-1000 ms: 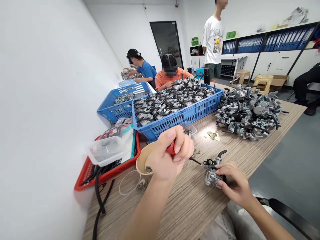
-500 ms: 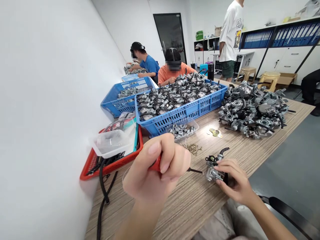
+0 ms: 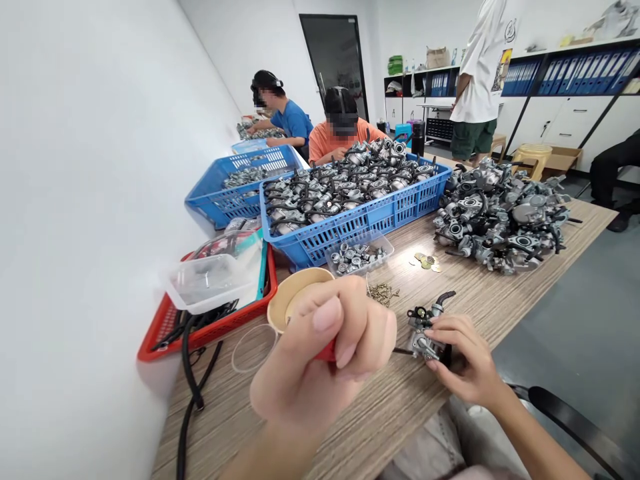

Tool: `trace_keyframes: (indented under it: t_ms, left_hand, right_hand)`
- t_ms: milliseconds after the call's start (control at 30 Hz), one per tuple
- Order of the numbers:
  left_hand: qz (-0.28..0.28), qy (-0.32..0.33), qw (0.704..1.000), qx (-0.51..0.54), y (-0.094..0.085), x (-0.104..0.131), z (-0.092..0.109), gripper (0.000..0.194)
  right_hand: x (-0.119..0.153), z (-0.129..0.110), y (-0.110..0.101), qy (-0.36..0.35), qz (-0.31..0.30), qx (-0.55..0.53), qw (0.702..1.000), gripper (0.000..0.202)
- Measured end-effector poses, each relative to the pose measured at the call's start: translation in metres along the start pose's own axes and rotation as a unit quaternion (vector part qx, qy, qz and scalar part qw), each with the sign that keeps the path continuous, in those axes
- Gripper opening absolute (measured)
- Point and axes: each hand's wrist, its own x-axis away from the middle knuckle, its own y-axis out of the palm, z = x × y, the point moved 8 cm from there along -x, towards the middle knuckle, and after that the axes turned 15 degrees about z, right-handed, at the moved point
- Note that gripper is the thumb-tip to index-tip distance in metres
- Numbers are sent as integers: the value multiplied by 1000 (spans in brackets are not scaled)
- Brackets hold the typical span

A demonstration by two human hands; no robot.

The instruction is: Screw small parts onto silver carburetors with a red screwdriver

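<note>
In the head view, my left hand point(image 3: 325, 353) is closed around the red handle of a screwdriver point(image 3: 327, 351), most of it covered by the fingers. Its dark shaft points right, with the tip at the side of a small metal carburetor point(image 3: 421, 341). My right hand point(image 3: 463, 357) steadies that carburetor on the wooden table, thumb and fingers around its right side. A short black hose sticks up from the carburetor. Loose brass screws point(image 3: 383, 294) lie behind my left fist, and some flat gold-coloured discs point(image 3: 425, 261) are scattered farther back.
A blue crate point(image 3: 350, 230) full of carburetors stands behind, beside a large carburetor pile point(image 3: 505, 217). A clear tray point(image 3: 387, 252) holds small metal parts. A tan round container point(image 3: 285, 283) and a red basket point(image 3: 207, 333) are at left. Two people sit across; another stands behind.
The view has shifted, uncovering the tan container beside my left fist. The screwdriver's tip has come closer to the carburetor. My right hand keeps its hold.
</note>
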Motion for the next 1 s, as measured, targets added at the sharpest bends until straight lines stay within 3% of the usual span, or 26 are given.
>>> trace_keyframes:
  t_ms: [333, 1000]
  left_hand:
    - [-15, -6, 999, 33, 4, -1, -18, 55]
    - [-19, -8, 1000, 14, 0, -3, -24, 55]
  right_hand:
    - [-2, 0, 0, 2, -2, -3, 1000, 33]
    - [-2, 1, -1, 10, 4, -7, 1000, 36]
